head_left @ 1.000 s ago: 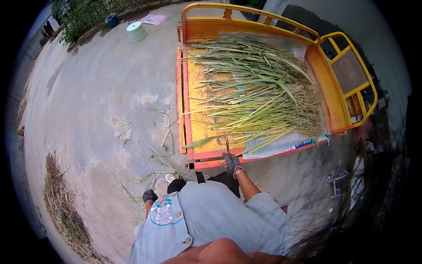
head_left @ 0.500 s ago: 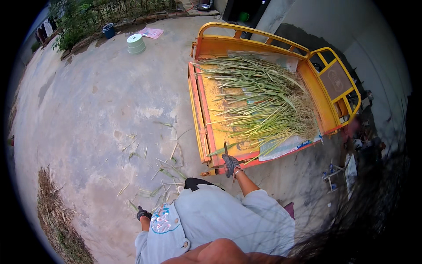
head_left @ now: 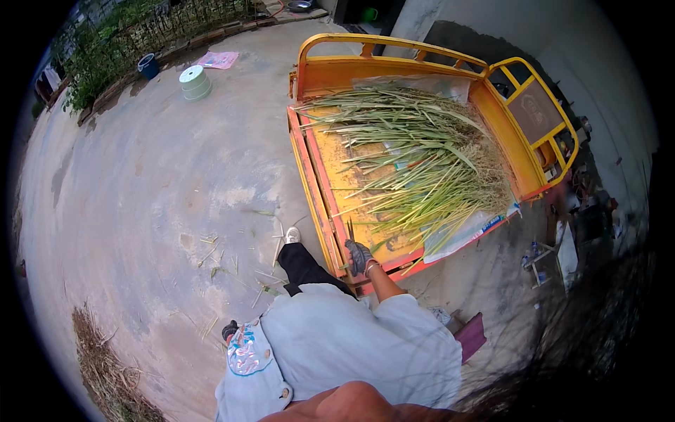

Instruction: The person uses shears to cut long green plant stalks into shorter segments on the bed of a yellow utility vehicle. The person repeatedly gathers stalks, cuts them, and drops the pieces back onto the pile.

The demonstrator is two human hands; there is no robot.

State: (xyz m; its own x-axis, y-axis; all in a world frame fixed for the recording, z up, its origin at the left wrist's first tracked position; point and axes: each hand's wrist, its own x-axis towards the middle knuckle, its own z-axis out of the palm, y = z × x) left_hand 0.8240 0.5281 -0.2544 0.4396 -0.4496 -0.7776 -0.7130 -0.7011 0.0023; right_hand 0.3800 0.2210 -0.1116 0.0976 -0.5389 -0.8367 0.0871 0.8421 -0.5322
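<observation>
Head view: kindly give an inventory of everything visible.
Cart: 1, yellow, right of centre
Stalks: many, green, on cart
Plastic: some, whitish, under stalks
Tool: 1, dark, in right hand
Tub: 1, pale green, upper left
Bucket: 1, blue, left of tub
Sheet: 1, pink, beside tub
Plants: many, green, top left
Heap: 1, brown, lower left
Scraps: several, pale, on ground
Clutter: several, indistinct, far right
Shoe: 1, white, beside cart
Right hand: 1, dark-gloved, by cart
Left hand: 1, dark-gloved, lower left

Stalks (head_left: 422,137) lie on the cart bed (head_left: 339,202); a bucket (head_left: 148,67) stands left.
</observation>
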